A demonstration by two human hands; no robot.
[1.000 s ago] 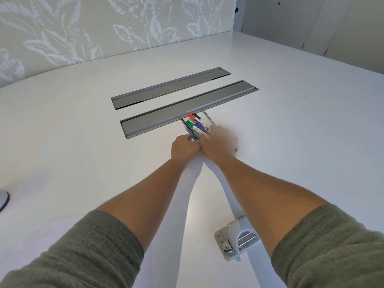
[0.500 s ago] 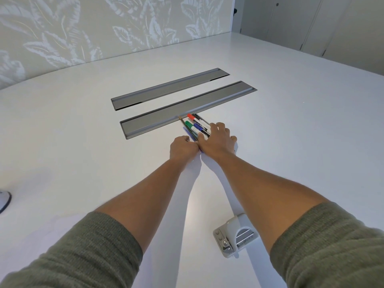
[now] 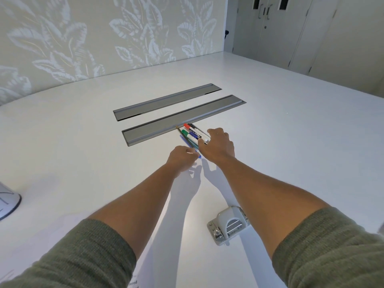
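Note:
A bundle of markers and pens lies on the white table, just in front of the nearer grey cover strip. Red, green and blue caps show at its far end. My right hand is over the bundle's near half, with fingers and thumb curled round the white marker barrels. My left hand is close beside it on the left, fingers curled. It pinches the near end of a blue pen that sticks out of the bundle. The bundle's near part is hidden under my hands.
Two long grey cover strips are set into the table beyond the pens. A grey hole punch stands near my right forearm. A white rounded object sits at the left edge, and printed paper lies at the bottom.
My right hand's fingers have closed round the marker barrels. My left hand has eased back a little and now has the blue pen's end between its fingertips. The view has tilted up.

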